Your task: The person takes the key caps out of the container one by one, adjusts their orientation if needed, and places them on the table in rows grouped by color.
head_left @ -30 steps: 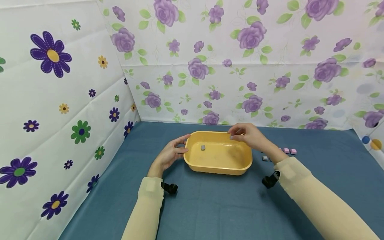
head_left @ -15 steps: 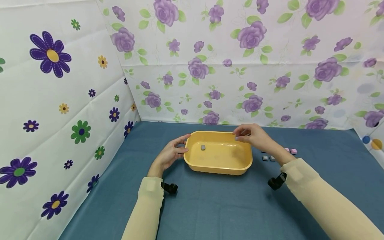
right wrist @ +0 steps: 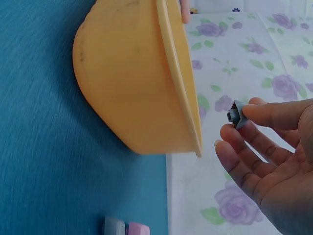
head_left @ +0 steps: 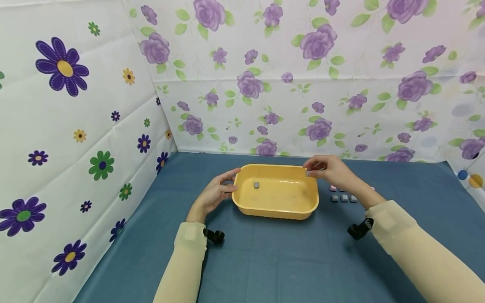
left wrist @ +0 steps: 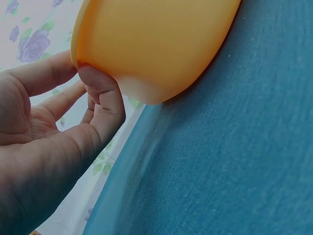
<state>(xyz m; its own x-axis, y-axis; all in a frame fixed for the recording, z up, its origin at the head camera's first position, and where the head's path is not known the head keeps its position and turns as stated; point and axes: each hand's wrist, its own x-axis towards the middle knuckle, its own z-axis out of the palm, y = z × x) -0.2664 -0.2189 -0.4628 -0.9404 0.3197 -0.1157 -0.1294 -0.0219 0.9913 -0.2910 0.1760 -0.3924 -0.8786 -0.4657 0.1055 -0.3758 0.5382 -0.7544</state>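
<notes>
A yellow plastic basin stands on the blue cloth, with one grey keycap lying inside near its left end. My left hand holds the basin's left rim; in the left wrist view the thumb presses the outer wall just under the lip, a finger opposite. Over the basin's back right corner is my right hand. It pinches another grey keycap between thumb and fingers, its hollow underside and stem showing in the right wrist view, apart from the basin's rim.
Right of the basin, grey keycaps lie in a row on the cloth. Behind them is a row with pink keycaps, partly hidden by my right wrist. Flowered sheets rise at the back and left.
My right hand has moved rightward across the basin to its right corner, the keycap pinched throughout. More grey keycaps show beneath the wrist. The left hand and the basin stay put.
</notes>
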